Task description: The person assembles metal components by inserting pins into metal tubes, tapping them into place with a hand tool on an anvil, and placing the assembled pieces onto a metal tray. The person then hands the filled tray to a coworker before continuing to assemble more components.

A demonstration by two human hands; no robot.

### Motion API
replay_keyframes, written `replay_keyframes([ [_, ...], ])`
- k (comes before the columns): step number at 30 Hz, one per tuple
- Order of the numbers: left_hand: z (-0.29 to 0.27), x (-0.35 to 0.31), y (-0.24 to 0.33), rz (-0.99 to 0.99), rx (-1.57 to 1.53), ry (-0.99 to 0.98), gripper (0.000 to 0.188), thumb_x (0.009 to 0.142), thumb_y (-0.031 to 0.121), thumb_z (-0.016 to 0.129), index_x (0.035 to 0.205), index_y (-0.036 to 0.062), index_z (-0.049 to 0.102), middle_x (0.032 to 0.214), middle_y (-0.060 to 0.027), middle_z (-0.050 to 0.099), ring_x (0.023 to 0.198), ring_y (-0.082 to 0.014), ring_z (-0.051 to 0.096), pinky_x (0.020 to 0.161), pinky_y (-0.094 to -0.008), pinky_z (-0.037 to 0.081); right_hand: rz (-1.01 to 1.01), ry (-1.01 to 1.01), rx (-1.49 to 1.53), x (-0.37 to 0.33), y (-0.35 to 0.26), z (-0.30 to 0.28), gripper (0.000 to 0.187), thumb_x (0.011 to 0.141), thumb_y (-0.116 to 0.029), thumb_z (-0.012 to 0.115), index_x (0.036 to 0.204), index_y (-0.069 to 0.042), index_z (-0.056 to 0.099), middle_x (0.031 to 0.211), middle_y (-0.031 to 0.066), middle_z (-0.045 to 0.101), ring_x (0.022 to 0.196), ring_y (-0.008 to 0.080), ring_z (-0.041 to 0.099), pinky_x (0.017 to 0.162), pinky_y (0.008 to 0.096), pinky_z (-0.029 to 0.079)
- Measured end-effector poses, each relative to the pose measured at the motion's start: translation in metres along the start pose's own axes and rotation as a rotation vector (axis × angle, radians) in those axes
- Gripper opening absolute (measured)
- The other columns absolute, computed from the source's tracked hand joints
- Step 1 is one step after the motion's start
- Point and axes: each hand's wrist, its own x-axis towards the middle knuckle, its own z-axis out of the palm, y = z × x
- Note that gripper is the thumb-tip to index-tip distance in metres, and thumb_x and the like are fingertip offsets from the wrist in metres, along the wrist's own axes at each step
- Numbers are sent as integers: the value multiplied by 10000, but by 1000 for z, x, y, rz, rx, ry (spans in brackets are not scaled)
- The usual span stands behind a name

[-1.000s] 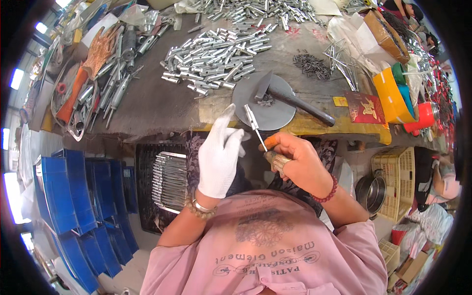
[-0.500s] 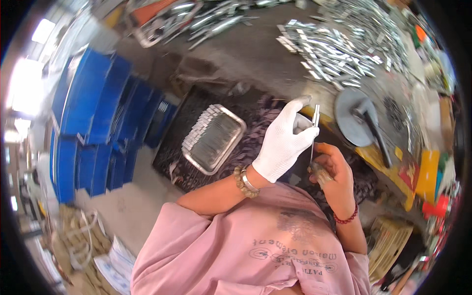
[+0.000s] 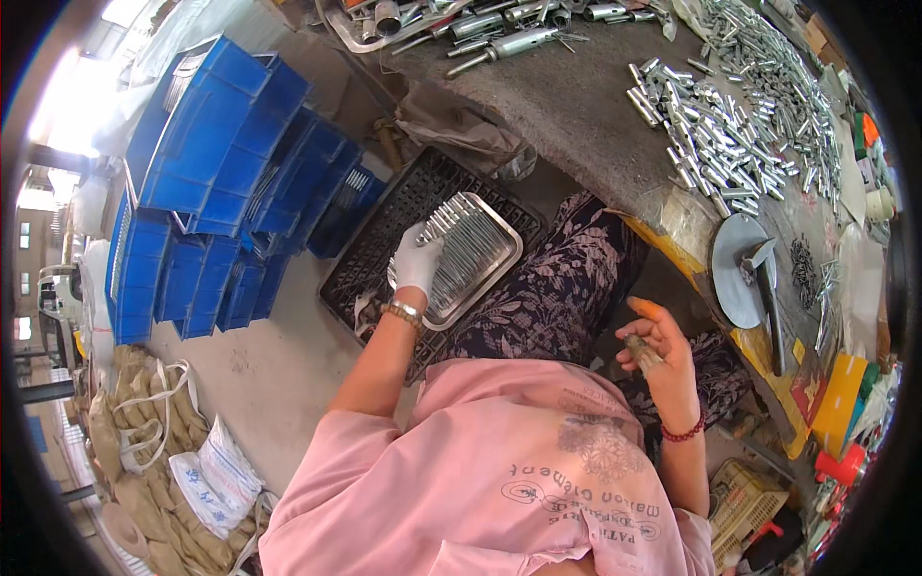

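Note:
My left hand [image 3: 418,261], in a white knit glove, reaches over the left side of a shiny metal tray [image 3: 520,252]. Its fingers are closed at the bright ends of slim metal rods [image 3: 468,261] lying side by side in that tray. It appears to grip one rod; the fingertips partly hide it. My right hand [image 3: 667,370] is bare and held up near the bench edge, fingers loosely bent and apart. A grey-brown wrapping [image 3: 642,351] seems to cover its thumb. No rod shows in the right hand.
The tray rests on a black plastic crate [image 3: 351,278] beside my legs. Stacked blue bins [image 3: 206,144] stand left. On the workbench [image 3: 576,125] lie heaped metal sleeves [image 3: 715,144], larger metal tools [image 3: 514,46] and a grey disc with a black-handled tool [image 3: 740,274].
My left hand has moved left and down from beside my right hand to the tray, carrying the metal rod with it. My right hand stays near its place, and the view has shifted.

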Motion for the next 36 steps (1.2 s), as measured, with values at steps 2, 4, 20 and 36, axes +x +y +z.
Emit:
replay_keyframes([
  [2, 5, 18, -5, 1, -21, 38, 600, 955, 72, 751, 1512, -29, 553, 991, -98, 721, 757, -127, 657, 640, -285, 512, 0, -8, 8, 0, 0, 1, 551, 999, 116, 521, 1508, -93, 553, 1187, 56, 703, 898, 100, 699, 791, 231, 554],
  [4, 8, 26, -2, 3, -41, 68, 594, 934, 71, 767, 1486, -37, 574, 964, -101, 721, 742, -138, 669, 645, -292, 529, -1, 7, 4, 0, 0, 2, 511, 1023, 92, 540, 1499, -90, 562, 1163, 51, 711, 890, 98, 702, 783, 229, 554],
  [20, 1, 45, -15, -38, 28, 53, 598, 884, 151, 826, 1431, -16, 649, 1125, -203, 771, 966, -253, 756, 874, -355, 586, 73, 15, 93, 14, 11, 2, 455, 1058, 35, 541, 1495, -90, 571, 1131, 49, 717, 865, 88, 686, 768, 226, 544],
  [36, 9, 34, 0, 264, 562, 58, 527, 947, 239, 703, 1418, 16, 622, 1276, -261, 732, 1199, -438, 691, 1025, -465, 524, 28, -71, 93, 11, 30, -1, 437, 1024, -89, 674, 1457, -99, 615, 1048, 44, 706, 898, 139, 680, 825, 307, 568],
])
